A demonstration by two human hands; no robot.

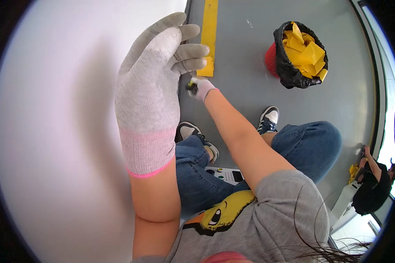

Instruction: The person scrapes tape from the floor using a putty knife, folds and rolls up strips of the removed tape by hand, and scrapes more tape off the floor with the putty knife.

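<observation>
My left hand [156, 65], in a whitish knitted glove with a pink cuff, is raised close to the camera beside the white wall. Its fingers are bent loosely and spread a little, with nothing visible in them. Lower down, near the floor, my gloved right hand [202, 89] is closed around a small black and yellow-green tool [191, 85]; blur hides its exact kind. Just beyond that hand, a yellow tape strip [210, 26] runs along the grey floor, with a folded-looking yellow piece [205, 68] at its near end.
A red bin [271, 61] lined with a black bag [290, 79] holds crumpled yellow tape [309, 52]. The white wall [52, 131] borders the left side. A white panel with buttons [226, 176] lies beneath my legs. Another person [375, 188] crouches at far right near yellow material.
</observation>
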